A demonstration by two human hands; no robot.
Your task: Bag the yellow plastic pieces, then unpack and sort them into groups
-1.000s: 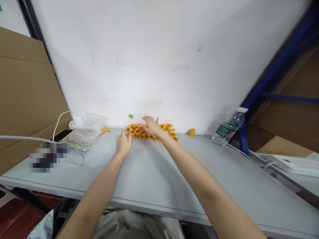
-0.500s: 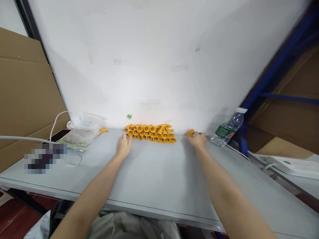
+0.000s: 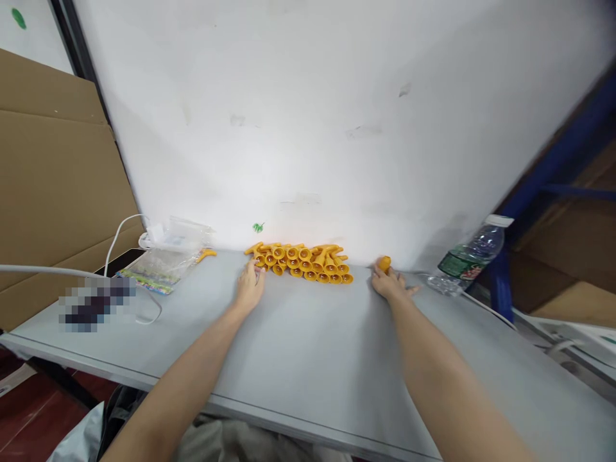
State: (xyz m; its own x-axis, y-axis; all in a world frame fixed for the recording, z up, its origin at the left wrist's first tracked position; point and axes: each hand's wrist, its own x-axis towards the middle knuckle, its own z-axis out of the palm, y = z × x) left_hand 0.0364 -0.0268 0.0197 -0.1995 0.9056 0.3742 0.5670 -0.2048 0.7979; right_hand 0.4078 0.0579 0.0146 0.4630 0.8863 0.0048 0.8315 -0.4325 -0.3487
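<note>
A stack of yellow horn-shaped pieces (image 3: 308, 262) with flared, hollow ends lies against the white wall, most of their openings facing me. At the stack's left end, my left hand (image 3: 250, 285) has its fingers and thumb closed about an end piece. To the right of the stack and apart from it, my right hand (image 3: 389, 282) holds a single yellow horn-shaped piece (image 3: 384, 263) close to the wall, thumb and forefinger on it and the other fingers spread. My right hand partly hides that piece.
A clear plastic bottle (image 3: 474, 256) leans at the right, by a blue metal post (image 3: 501, 295). At left are plastic packets (image 3: 161, 263), another yellow piece (image 3: 206, 254), white cables and a blurred-out item. A cardboard sheet (image 3: 52, 192) borders the grey table (image 3: 308, 359).
The view has shifted slightly, so everything appears further right. My right hand has turned the single piece more upright and its fingers have spread. My left hand stays at the stack's left end.
</note>
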